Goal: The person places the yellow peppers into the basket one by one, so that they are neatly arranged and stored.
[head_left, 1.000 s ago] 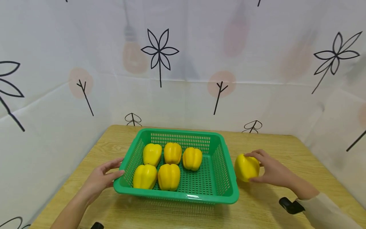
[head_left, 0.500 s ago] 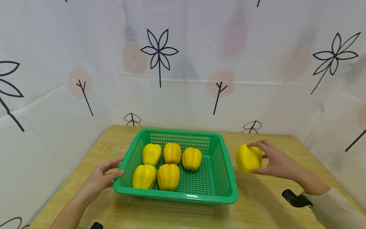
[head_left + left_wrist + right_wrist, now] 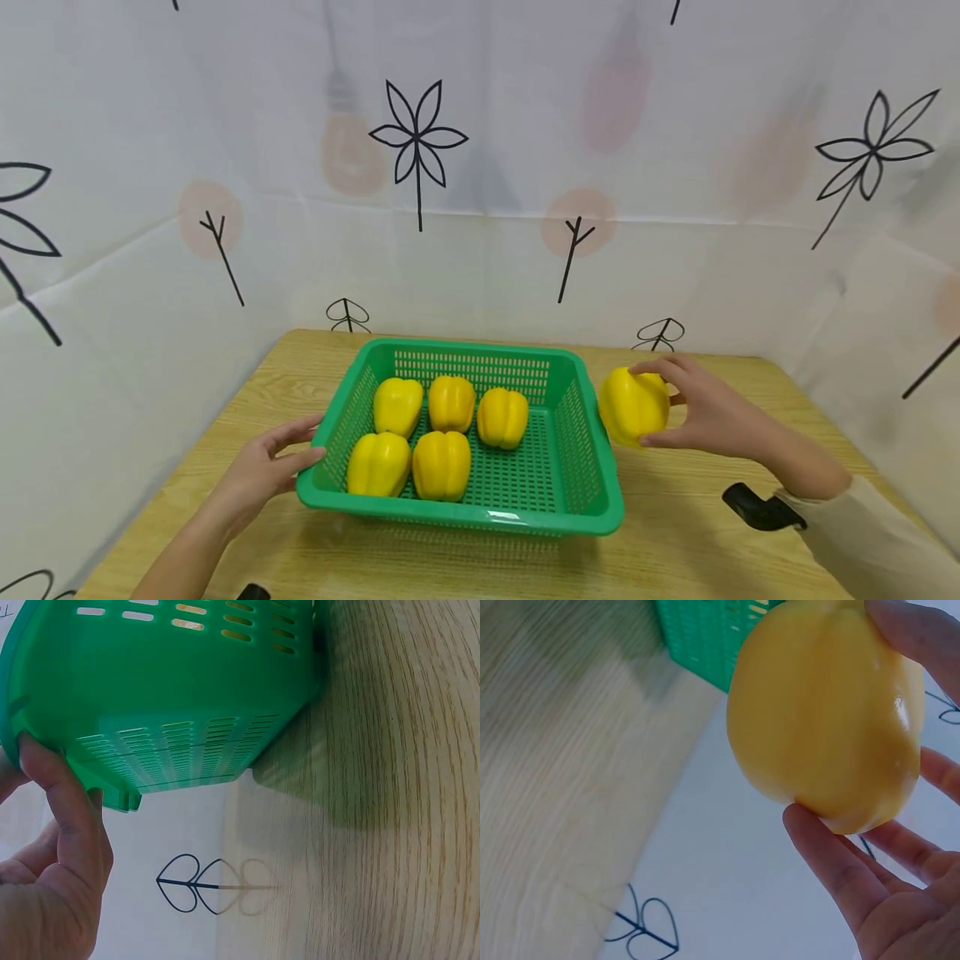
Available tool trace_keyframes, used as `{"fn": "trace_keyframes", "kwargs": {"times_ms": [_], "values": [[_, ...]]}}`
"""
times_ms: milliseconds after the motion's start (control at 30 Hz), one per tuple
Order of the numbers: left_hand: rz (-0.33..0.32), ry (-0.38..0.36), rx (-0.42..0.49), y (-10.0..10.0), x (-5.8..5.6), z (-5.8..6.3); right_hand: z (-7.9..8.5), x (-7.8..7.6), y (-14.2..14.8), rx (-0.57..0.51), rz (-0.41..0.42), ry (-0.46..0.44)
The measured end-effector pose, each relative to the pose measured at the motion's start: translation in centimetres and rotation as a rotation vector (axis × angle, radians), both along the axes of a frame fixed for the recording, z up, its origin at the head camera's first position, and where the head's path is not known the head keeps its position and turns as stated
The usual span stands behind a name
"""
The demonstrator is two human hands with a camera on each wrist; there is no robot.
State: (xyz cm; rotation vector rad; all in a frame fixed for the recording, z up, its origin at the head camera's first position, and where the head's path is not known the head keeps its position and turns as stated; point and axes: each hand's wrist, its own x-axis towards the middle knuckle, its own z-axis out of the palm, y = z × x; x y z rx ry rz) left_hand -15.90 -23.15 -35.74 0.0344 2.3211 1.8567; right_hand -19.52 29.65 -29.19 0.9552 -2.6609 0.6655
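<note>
My right hand (image 3: 701,412) holds a yellow bell pepper (image 3: 632,408) between thumb and fingers, raised just outside the right wall of a green plastic basket (image 3: 465,515). The right wrist view shows fingertips on both ends of this bell pepper (image 3: 825,712). Inside the basket, several more yellow bell peppers (image 3: 442,465) stand in two rows on the left and middle of its floor. At the basket's left rim, my left hand (image 3: 258,471) grips the edge; in the left wrist view, its digits (image 3: 64,795) lie on either side of the rim.
A light wooden table (image 3: 675,533) carries the basket. Behind and at both sides hangs a white cloth (image 3: 480,267) with plant drawings. Bare slotted floor (image 3: 517,483) shows in the basket's right part. A black wrist strap piece (image 3: 761,508) is on the right arm.
My right hand has lifted the bell pepper off the table and then carried it left, toward the basket's right rim. The left hand and the basket have stayed put.
</note>
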Motion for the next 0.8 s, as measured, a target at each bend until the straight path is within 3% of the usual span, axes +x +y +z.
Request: {"fn": "trace_keyframes", "kwargs": {"times_ms": [800], "values": [[0.002,0.000,0.001,0.0,-0.1,-0.2,1.2,-1.0,-5.2,-0.005,0.099,-0.112]]}}
